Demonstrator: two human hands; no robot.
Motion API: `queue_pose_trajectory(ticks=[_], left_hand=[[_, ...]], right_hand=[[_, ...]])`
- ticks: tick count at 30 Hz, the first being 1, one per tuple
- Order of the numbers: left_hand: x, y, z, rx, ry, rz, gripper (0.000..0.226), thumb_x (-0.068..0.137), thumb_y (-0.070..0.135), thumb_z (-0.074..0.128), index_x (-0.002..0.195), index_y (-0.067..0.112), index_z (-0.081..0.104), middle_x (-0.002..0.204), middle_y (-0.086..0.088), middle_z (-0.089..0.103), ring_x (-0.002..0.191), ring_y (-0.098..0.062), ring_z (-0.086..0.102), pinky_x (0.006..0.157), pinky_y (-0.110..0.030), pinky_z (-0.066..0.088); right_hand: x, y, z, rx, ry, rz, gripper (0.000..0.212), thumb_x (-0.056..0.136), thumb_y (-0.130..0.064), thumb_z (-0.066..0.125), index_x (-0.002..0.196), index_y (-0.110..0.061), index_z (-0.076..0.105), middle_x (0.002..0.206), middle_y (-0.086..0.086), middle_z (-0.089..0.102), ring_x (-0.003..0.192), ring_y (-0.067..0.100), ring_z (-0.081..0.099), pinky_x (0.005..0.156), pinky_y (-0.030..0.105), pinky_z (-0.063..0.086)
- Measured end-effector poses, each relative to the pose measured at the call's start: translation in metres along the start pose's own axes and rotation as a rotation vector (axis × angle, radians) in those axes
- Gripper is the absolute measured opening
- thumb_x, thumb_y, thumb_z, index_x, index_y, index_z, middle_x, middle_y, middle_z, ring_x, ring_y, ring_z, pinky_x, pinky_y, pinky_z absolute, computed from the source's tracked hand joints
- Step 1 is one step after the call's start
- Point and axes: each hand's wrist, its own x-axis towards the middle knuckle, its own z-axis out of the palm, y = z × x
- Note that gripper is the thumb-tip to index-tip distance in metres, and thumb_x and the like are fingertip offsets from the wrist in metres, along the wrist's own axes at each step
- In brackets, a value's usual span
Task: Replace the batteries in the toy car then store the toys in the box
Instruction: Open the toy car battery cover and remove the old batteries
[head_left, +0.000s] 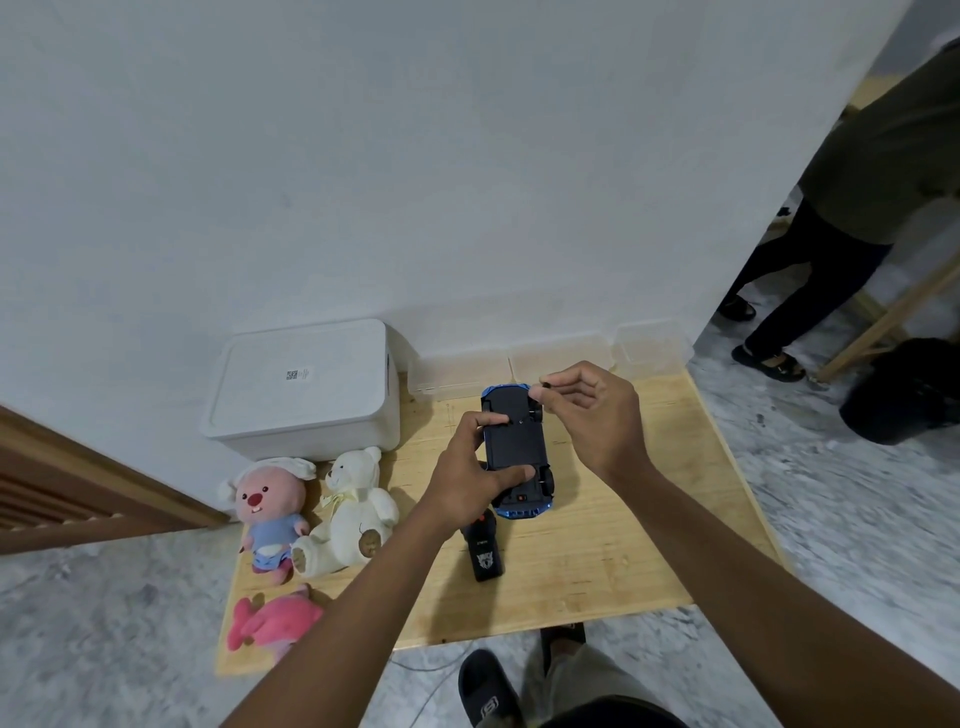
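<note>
A blue toy car (515, 439) lies upside down, its black underside facing up, over the wooden table (623, 519). My left hand (470, 470) grips the car from the left, thumb and a finger pressed on the underside. My right hand (587, 410) hovers at the car's far right wheel, its thumb and forefinger pinching a small dark object that I cannot identify. A black remote control (484, 553) lies on the table just below the car. The white lidded box (306, 387) stands shut at the back left.
Three plush toys sit at the table's left: a pink-faced one in blue (267, 512), a cream bear (350, 512) and a pink one (275, 618). Clear plastic trays (550, 358) line the wall. Another person's legs (810, 291) stand at right. My sandalled foot (491, 691) shows below.
</note>
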Motion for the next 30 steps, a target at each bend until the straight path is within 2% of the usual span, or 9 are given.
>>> queue_pose_trajectory(ticks=[4,8,11,13,16,19,24,28,30], left_hand=[[0.000,-0.002,0.000,-0.017,0.007,0.001,0.062,0.079,0.011,0.089,0.123,0.032,0.052,0.129,0.001,0.062,0.100,-0.024,0.070,0.082,-0.044,0.064],[0.001,-0.004,0.001,-0.023,0.029,0.008,0.062,0.078,0.010,0.089,0.122,0.032,0.052,0.128,0.000,0.061,0.101,-0.024,0.070,0.080,-0.042,0.065],[0.002,-0.004,0.000,-0.006,0.033,0.002,0.063,0.077,0.010,0.090,0.122,0.031,0.052,0.128,0.001,0.061,0.097,-0.023,0.069,0.077,-0.039,0.065],[0.003,-0.005,0.001,0.002,0.028,-0.001,0.063,0.077,0.011,0.090,0.122,0.031,0.051,0.128,0.000,0.061,0.099,-0.025,0.069,0.078,-0.041,0.065],[0.002,-0.005,0.002,0.013,0.021,0.000,0.064,0.077,0.011,0.090,0.123,0.030,0.050,0.127,-0.001,0.061,0.101,-0.026,0.069,0.079,-0.042,0.065],[0.001,-0.006,0.002,0.029,0.020,-0.004,0.064,0.077,0.012,0.090,0.124,0.029,0.050,0.128,0.000,0.060,0.102,-0.025,0.069,0.080,-0.042,0.064],[0.001,-0.006,0.001,0.031,0.024,-0.005,0.065,0.075,0.015,0.092,0.123,0.031,0.050,0.129,0.001,0.060,0.110,-0.027,0.067,0.087,-0.046,0.063],[0.001,-0.004,0.003,0.063,0.016,-0.001,0.066,0.074,0.016,0.092,0.123,0.031,0.050,0.131,0.001,0.059,0.103,-0.027,0.069,0.085,-0.045,0.063],[0.001,-0.004,0.004,0.063,0.006,0.003,0.066,0.075,0.015,0.092,0.124,0.030,0.050,0.131,0.001,0.058,0.102,-0.026,0.069,0.084,-0.043,0.063]], right_hand=[[-0.002,-0.001,0.002,-0.039,-0.021,-0.023,0.013,0.081,-0.012,0.084,0.087,-0.007,0.074,0.084,0.002,0.076,0.080,0.020,0.073,0.077,0.037,0.061],[-0.004,-0.005,0.002,-0.083,-0.069,-0.018,0.005,0.087,-0.013,0.078,0.091,-0.016,0.076,0.091,-0.004,0.076,0.076,0.017,0.071,0.065,0.038,0.063],[-0.007,-0.007,0.001,-0.034,-0.194,-0.002,0.015,0.095,-0.006,0.067,0.105,-0.013,0.076,0.100,0.000,0.076,0.088,0.013,0.073,0.074,0.034,0.064],[-0.007,-0.008,0.000,-0.045,-0.245,0.019,0.014,0.095,-0.008,0.067,0.105,-0.014,0.075,0.098,-0.002,0.076,0.086,0.013,0.075,0.078,0.031,0.062],[-0.004,-0.011,0.001,-0.007,-0.231,0.066,0.012,0.091,-0.011,0.074,0.102,-0.014,0.077,0.098,0.002,0.076,0.082,0.017,0.076,0.080,0.035,0.063],[-0.001,-0.013,0.001,-0.011,-0.219,0.051,0.019,0.094,-0.009,0.069,0.110,-0.015,0.076,0.100,0.004,0.076,0.084,0.017,0.076,0.080,0.035,0.063],[-0.003,-0.014,0.000,-0.029,-0.222,0.065,0.006,0.091,-0.010,0.073,0.096,-0.012,0.075,0.093,0.000,0.076,0.080,0.017,0.076,0.079,0.036,0.063],[-0.003,-0.015,0.001,-0.012,-0.201,0.053,0.013,0.092,-0.009,0.071,0.104,-0.014,0.075,0.093,0.002,0.077,0.082,0.017,0.076,0.080,0.036,0.063],[-0.004,-0.015,0.000,-0.035,-0.199,0.034,0.011,0.091,-0.009,0.072,0.100,-0.015,0.073,0.094,-0.001,0.076,0.081,0.016,0.075,0.077,0.035,0.063]])
